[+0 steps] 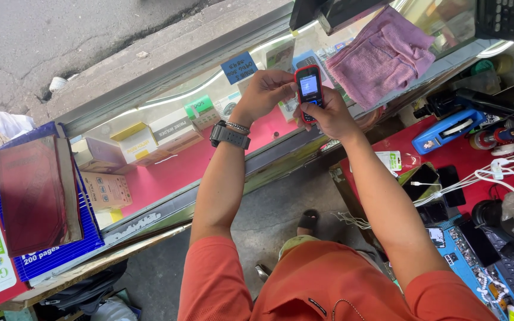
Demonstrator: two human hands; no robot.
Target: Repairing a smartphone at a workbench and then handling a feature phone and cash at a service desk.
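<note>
Red plastic frames the small keypad phone that both hands hold up above the glass-topped table; its little screen is lit pale blue and faces the camera; the left hand grips the phone's left edge, fingers curled round its top corner; the right hand cups it from below and the right, thumb pressed on the keys, so both sets of fingers are clenched on the phone. A dark wristwatch and a thin bracelet sit on the left wrist; orange sleeves cover the upper arms.

Under the glass, on a pink lining, lie small boxes in yellow, white and brown, with a blue paper tag just left of the hands; a pink cloth lies on the glass, near the phone on its right; a dark calculator sits in the upper right corner. At far left a maroon book rests on a blue notebook. To the right, a red-topped table carries a blue tool, several dark phones and white cables; grey pavement runs beyond the glass.
</note>
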